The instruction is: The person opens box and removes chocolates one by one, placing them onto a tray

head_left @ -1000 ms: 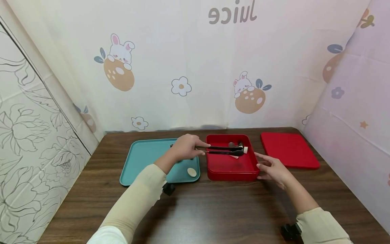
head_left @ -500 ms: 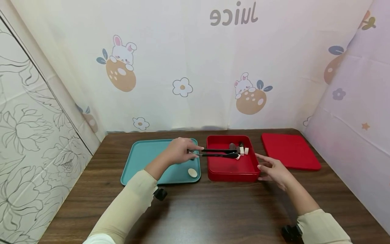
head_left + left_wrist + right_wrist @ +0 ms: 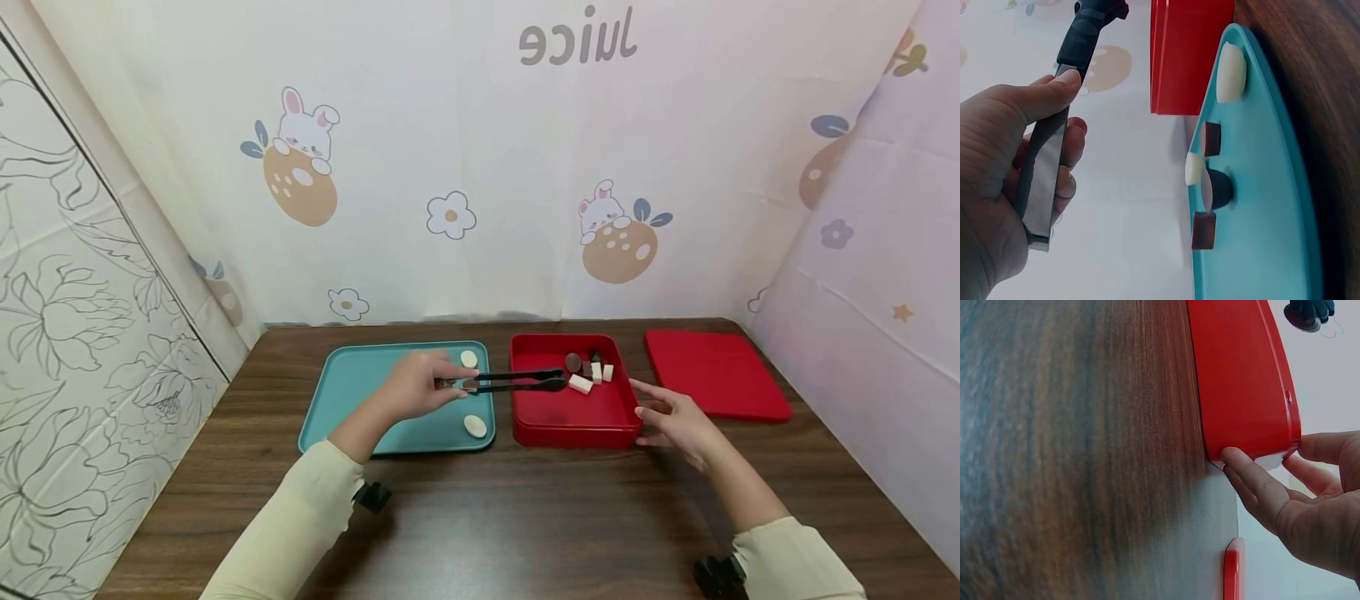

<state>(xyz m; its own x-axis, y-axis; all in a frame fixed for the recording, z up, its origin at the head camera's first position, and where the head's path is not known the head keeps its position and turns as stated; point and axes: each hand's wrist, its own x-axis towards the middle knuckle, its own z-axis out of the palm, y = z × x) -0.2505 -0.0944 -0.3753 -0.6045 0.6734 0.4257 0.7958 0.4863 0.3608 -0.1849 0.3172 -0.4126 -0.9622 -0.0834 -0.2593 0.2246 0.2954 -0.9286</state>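
My left hand (image 3: 420, 383) holds a pair of tongs (image 3: 517, 387), gripping the metal handle (image 3: 1047, 181) between thumb and fingers. Their black tips hover over the left part of a red box (image 3: 573, 433), slightly apart, with nothing seen between them. Just right of the tips, inside the box, lies a white oblong piece (image 3: 580, 384). A round brown chocolate (image 3: 573, 362), a dark brown cube and smaller white blocks (image 3: 607, 372) sit behind it. Loosely bent fingers of my right hand (image 3: 678, 423) rest against the box's right wall, near the front corner and rim.
A teal tray (image 3: 360, 392) lies under the left hand, left of the box. On it are white oval pieces (image 3: 475, 426) and several brown chocolates (image 3: 1203, 231). A flat red lid (image 3: 716, 375) lies to the right. A patterned curtain hangs behind the table.
My left hand has drawn the tongs leftward, away from the pieces in the box, uncovering the white oblong piece and a brown cube. The right hand has stayed at the box.
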